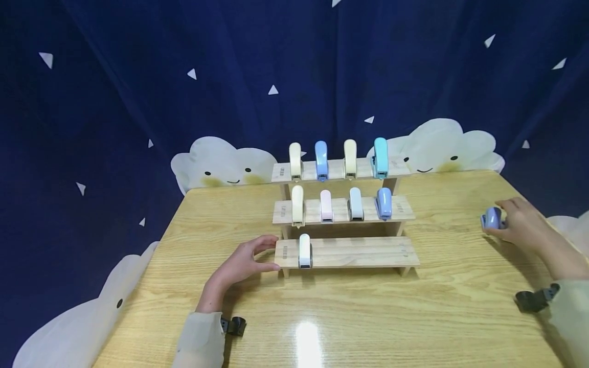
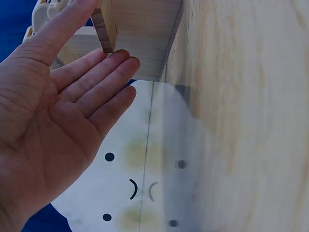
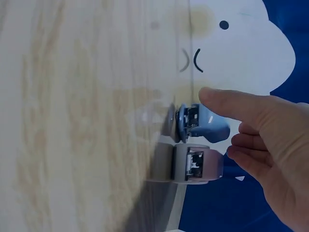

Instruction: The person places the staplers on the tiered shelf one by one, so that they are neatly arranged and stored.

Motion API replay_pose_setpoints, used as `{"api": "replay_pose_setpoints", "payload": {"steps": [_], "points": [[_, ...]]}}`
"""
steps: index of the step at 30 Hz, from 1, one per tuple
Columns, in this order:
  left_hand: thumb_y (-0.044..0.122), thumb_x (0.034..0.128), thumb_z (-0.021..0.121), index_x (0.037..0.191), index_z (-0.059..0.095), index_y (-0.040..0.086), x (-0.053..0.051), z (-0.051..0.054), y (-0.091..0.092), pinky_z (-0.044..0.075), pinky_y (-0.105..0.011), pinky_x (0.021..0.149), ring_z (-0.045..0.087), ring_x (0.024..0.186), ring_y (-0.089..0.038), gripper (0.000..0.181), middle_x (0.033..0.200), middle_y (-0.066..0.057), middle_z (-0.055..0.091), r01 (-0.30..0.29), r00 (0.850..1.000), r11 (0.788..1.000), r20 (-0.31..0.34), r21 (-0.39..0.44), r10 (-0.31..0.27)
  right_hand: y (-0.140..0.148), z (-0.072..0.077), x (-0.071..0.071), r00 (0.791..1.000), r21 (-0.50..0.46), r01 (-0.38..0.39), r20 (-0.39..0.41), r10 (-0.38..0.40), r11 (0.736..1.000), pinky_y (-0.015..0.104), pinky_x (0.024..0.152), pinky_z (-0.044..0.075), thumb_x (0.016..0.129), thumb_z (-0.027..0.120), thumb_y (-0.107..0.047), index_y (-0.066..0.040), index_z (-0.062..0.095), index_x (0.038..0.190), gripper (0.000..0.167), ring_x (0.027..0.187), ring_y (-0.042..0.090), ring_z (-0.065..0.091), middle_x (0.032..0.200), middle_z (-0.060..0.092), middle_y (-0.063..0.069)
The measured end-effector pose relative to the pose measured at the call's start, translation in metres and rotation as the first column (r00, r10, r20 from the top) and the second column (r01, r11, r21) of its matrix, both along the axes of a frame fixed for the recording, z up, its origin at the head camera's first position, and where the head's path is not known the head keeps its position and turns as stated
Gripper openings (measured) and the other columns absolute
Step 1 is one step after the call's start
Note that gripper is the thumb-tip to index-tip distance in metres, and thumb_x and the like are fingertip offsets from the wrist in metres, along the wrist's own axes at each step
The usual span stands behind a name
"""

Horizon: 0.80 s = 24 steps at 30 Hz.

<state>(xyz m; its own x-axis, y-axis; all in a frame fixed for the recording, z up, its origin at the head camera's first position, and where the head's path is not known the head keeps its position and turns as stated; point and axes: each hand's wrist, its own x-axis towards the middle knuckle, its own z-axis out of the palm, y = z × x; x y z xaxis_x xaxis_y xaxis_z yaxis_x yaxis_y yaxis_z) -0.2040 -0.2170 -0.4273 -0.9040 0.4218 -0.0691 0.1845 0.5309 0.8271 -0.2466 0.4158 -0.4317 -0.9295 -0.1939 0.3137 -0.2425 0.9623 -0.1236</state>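
On the right of the table, my right hand [image 1: 526, 222] has its thumb and fingers around a blue-purple stapler [image 1: 493, 218]. The right wrist view shows the thumb along one side of this stapler [image 3: 210, 126]; where the fingertips meet it is hidden. Close beside it stands a pink stapler [image 3: 212, 164]. My left hand [image 1: 246, 259] is at the left end of the lowest tier of a wooden shelf [image 1: 359, 253], thumb and fingers spread around the edge. Its fingers [image 2: 104, 84] look fairly straight in the left wrist view. A white stapler [image 1: 304, 250] stands on that tier.
Yellow, blue, and turquoise staplers [image 1: 380, 157] line the top tier. The middle tier holds a cream, a pink [image 1: 326, 205], a pale blue and a periwinkle stapler [image 1: 384, 203]. A dark blue curtain [image 1: 230, 61] with white clouds surrounds the wooden table [image 1: 368, 322].
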Motion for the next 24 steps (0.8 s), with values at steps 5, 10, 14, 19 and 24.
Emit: {"api": "replay_pose_setpoints", "payload": {"steps": [5, 10, 14, 19, 24], "points": [[0.034, 0.0792, 0.081, 0.144, 0.046, 0.011, 0.0, 0.0, 0.0, 0.037, -0.052, 0.117, 0.048, 0.138, -0.031, 0.077, 0.145, -0.01, 0.054, 0.003, 1.0, 1.0, -0.001, 0.008, -0.003, 0.007, -0.007, -0.006, 0.992, 0.045, -0.074, -0.104, 0.078, 0.996, 0.063, 0.078, 0.045, 0.056, 0.09, -0.011, 0.025, 0.051, 0.107, 0.074, 0.089, 0.053, 0.051, 0.098, 0.052, 0.043], [0.033, 0.0788, 0.081, 0.144, 0.046, 0.011, 0.0, -0.001, 0.001, 0.036, -0.052, 0.117, 0.048, 0.137, -0.032, 0.077, 0.145, -0.01, 0.053, 0.006, 1.0, 1.0, -0.005, 0.004, -0.006, 0.011, -0.01, -0.01, 0.986, 0.056, -0.097, -0.13, 0.104, 0.994, 0.061, 0.072, 0.046, 0.051, 0.089, -0.007, 0.023, 0.054, 0.101, 0.068, 0.083, 0.05, 0.054, 0.092, 0.054, 0.04], [0.032, 0.0788, 0.081, 0.144, 0.046, 0.01, 0.0, -0.002, 0.002, 0.036, -0.052, 0.117, 0.047, 0.138, -0.032, 0.077, 0.145, -0.01, 0.054, 0.004, 1.0, 1.0, 0.001, 0.004, -0.004, 0.012, -0.012, -0.011, 0.98, 0.066, -0.115, -0.154, 0.124, 0.991, 0.059, 0.07, 0.047, 0.048, 0.09, -0.007, 0.021, 0.056, 0.098, 0.067, 0.08, 0.047, 0.055, 0.088, 0.055, 0.037], [0.032, 0.0795, 0.081, 0.144, 0.046, 0.011, 0.0, 0.0, 0.002, 0.036, -0.052, 0.117, 0.047, 0.138, -0.032, 0.076, 0.145, -0.011, 0.053, 0.005, 1.0, 1.0, 0.009, 0.005, -0.005, 0.008, -0.011, -0.007, 0.965, 0.034, -0.146, -0.217, 0.15, 0.989, 0.058, 0.075, 0.046, 0.067, 0.089, -0.037, 0.02, 0.056, 0.1, 0.074, 0.085, 0.048, 0.054, 0.091, 0.056, 0.037], [0.033, 0.0789, 0.081, 0.144, 0.046, 0.012, 0.0, 0.0, 0.0, 0.036, -0.051, 0.117, 0.047, 0.138, -0.031, 0.077, 0.146, -0.01, 0.053, -0.002, 1.0, 1.0, 0.01, 0.006, 0.002, -0.008, -0.003, -0.002, 0.946, -0.037, -0.181, -0.28, 0.164, 0.983, 0.055, 0.077, 0.043, 0.078, 0.08, -0.047, 0.018, 0.056, 0.104, 0.074, 0.088, 0.046, 0.054, 0.095, 0.057, 0.036]]}}
